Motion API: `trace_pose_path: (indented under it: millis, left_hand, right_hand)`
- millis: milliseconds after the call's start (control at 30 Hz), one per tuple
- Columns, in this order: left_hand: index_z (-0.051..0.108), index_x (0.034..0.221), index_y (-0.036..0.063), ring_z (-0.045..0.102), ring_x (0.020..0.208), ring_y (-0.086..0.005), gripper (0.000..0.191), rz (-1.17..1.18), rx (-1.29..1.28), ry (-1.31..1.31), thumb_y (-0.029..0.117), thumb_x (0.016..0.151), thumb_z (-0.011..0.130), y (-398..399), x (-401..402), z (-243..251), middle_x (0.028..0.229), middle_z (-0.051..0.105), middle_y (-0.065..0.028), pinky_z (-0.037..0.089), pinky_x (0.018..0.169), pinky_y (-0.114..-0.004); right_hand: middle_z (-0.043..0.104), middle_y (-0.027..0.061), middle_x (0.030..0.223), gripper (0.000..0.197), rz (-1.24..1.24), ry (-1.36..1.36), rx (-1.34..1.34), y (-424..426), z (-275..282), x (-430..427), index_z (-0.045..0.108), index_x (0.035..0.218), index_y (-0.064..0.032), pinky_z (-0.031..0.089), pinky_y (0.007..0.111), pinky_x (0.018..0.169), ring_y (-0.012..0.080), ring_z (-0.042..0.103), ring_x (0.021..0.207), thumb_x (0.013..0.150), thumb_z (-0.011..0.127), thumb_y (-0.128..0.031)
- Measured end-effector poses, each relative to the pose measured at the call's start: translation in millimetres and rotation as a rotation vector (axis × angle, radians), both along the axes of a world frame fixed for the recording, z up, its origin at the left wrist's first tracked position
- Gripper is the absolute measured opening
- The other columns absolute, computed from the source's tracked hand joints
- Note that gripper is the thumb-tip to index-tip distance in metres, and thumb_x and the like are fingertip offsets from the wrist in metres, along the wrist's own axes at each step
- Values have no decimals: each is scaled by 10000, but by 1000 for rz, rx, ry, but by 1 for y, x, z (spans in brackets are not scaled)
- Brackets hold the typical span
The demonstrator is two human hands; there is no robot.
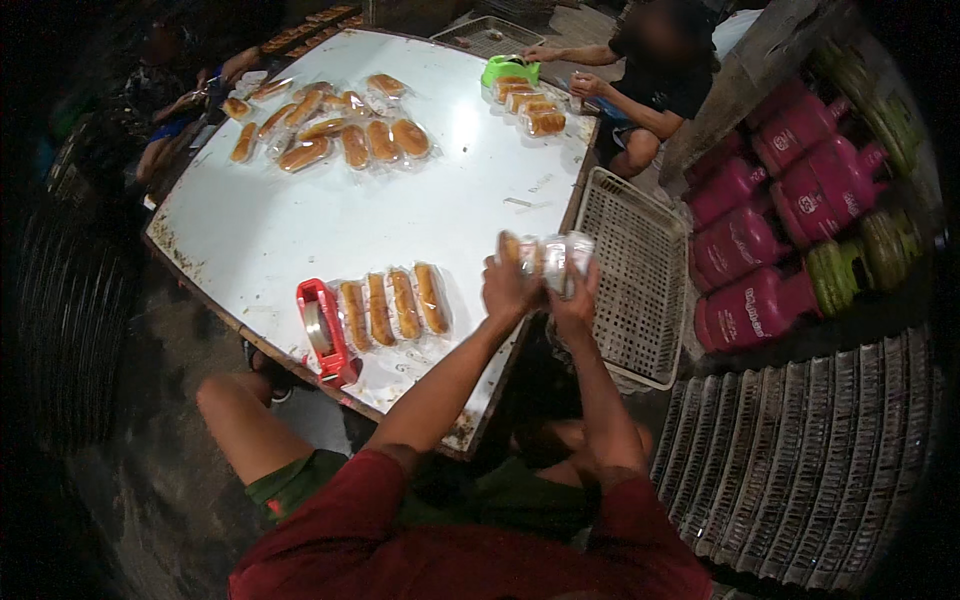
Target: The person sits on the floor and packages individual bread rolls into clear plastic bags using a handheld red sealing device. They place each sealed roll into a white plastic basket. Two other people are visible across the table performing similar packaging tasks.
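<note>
Between my left hand [510, 285] and my right hand [574, 296] is a group of plastic-wrapped bread rolls [553, 262], held at the right edge of the white tabletop [337, 217]. My left hand grips the left end, where a brown roll shows; my right hand grips the right end. Their fingertips are partly hidden. Left of my forearms, several long wrapped rolls [405, 304] lie side by side on the table. Beside them stands a red tape dispenser [324, 330] with a roll of clear tape.
A plastic crate [637, 262] adjoins the table's right edge, near gas cylinders [742, 311] and stacked crates [795, 450]. More wrapped rolls [330, 127] lie at the far left. A co-worker [660, 82] sits by a green tape dispenser [510, 70]; another person [172, 97] is across at left.
</note>
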State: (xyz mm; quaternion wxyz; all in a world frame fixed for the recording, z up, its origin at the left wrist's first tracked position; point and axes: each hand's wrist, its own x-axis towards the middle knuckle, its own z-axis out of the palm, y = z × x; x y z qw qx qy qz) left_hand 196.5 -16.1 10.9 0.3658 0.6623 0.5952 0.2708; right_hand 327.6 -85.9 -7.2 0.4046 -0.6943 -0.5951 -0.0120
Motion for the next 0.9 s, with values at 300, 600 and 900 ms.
trace_pose_path:
  millis: [300,600,900]
  left_hand:
    - [345,1492,38,323,1374,-468,847,-569,-216,282,427,819,681,-65,138,-55,1473,347,-295,320,1090,-545]
    - [668,1175,80,492,1253,-341,402,-725,183,243,274,822,661,-79,4,7,1268,590,-208,339,1050,-516]
    - [637,1277,124,312,1426,-374,829,-504,-118,1236,749,734,612,87,-282,31,1472,465,-160,85,1118,-702]
  right_hand:
    - [116,232,1599,726,-323,-104,-503,-90,-49,112,372,1508,-190,350,548,1101,475,244,1425,868,705,-268]
    - [169,160,1590,571,-536,-241,-1014,-48,-7,27,390,1472,-143,331,510,1109,385,323,1403,977,541,-385]
    - [361,224,1470,641,269,-115,-393,38,0,-221,518,1378,-194,432,543,1004,447,420,1279,824,706,-454]
